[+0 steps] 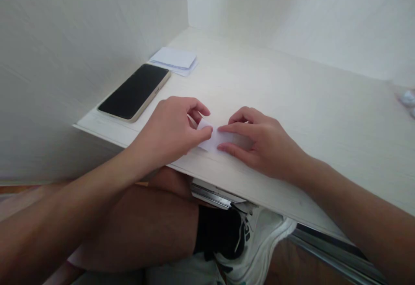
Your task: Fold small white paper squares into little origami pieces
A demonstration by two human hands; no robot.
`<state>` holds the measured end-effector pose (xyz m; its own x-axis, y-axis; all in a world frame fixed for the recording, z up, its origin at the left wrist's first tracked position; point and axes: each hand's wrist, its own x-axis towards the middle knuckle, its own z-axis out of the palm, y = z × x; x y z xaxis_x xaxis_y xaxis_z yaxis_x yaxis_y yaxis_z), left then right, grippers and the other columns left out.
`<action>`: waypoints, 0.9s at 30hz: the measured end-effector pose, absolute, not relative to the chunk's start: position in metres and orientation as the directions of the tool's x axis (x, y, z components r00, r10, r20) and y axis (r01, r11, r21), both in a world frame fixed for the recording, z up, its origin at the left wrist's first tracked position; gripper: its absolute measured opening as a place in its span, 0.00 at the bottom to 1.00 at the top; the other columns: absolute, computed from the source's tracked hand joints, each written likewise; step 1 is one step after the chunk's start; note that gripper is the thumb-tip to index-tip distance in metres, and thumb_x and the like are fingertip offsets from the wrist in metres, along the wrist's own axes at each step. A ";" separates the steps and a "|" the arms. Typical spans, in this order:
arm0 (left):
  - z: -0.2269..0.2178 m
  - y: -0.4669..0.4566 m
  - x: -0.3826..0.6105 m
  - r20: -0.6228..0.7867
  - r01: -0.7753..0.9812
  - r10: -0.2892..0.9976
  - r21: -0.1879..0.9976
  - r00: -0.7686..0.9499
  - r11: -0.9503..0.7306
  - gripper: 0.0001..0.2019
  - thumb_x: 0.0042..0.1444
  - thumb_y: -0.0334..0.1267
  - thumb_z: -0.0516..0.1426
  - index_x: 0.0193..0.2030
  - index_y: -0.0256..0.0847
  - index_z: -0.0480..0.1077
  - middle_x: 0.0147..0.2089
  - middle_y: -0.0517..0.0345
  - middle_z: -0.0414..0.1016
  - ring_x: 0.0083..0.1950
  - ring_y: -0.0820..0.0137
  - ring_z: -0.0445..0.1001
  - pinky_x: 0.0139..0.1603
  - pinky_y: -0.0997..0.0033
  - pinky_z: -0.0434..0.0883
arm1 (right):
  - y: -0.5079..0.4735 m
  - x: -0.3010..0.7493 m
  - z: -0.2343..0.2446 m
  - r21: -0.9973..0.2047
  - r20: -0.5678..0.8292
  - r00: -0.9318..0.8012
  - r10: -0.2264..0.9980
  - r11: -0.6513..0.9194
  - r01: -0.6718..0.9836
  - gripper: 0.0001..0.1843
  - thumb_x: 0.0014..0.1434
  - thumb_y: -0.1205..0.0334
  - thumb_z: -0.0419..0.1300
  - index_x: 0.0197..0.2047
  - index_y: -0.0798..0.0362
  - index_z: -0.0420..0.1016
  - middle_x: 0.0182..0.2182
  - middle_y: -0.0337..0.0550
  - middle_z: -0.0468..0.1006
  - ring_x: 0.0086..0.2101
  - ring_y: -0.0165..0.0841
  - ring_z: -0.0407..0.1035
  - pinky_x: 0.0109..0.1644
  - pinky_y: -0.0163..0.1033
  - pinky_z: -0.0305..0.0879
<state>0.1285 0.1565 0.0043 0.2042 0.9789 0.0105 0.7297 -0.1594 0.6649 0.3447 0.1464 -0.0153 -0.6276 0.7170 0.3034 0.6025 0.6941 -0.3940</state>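
A small white piece of paper (212, 141) lies near the front edge of the white tabletop, between my two hands. My left hand (177, 127) pinches its left end, with the thumb on top and the other fingers curled behind. That end is lifted and bent upward. My right hand (259, 140) rests over the right part of the paper, its thumb and index fingertips touching it and a gap between them. The palm hides the paper's right end.
A phone (134, 92) with a dark screen and beige case lies by the left wall. Behind it sits a small stack of folded white papers (175, 58). A blurred whitish object (407, 98) is at the far right. Below the edge are my leg and a white shoe (259, 233).
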 end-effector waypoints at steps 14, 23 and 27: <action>-0.017 0.133 0.127 0.375 0.721 0.910 0.580 0.176 -0.379 0.11 0.59 0.36 0.66 0.49 0.45 0.77 0.44 0.62 0.86 0.32 0.74 0.82 0.34 0.76 0.81 | 0.147 0.342 -0.023 -0.357 0.323 -0.619 0.716 0.698 0.621 0.11 0.65 0.59 0.66 0.47 0.56 0.85 0.39 0.52 0.77 0.37 0.41 0.70 0.40 0.46 0.68; -0.015 0.133 0.104 0.521 0.553 0.556 0.181 0.647 -0.813 0.09 0.63 0.24 0.62 0.48 0.39 0.77 0.51 0.53 0.85 0.49 0.71 0.84 0.54 0.75 0.80 | 0.147 0.341 -0.021 -0.331 0.261 -0.617 0.743 0.669 0.665 0.13 0.68 0.55 0.62 0.47 0.53 0.85 0.40 0.50 0.77 0.35 0.38 0.69 0.40 0.45 0.66; -0.014 0.135 0.095 0.458 0.537 0.560 0.195 0.690 -0.821 0.14 0.64 0.24 0.61 0.55 0.37 0.76 0.53 0.53 0.84 0.51 0.72 0.83 0.57 0.76 0.79 | 0.145 0.340 -0.020 -0.325 0.252 -0.627 0.737 0.675 0.663 0.14 0.69 0.55 0.61 0.47 0.55 0.84 0.40 0.50 0.76 0.35 0.39 0.68 0.41 0.46 0.66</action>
<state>0.0951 0.1354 -0.0143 0.6900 0.5603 0.4582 0.5368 -0.8208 0.1954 0.3403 0.1455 -0.0197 -0.6272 0.7370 0.2521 0.6626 0.6749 -0.3247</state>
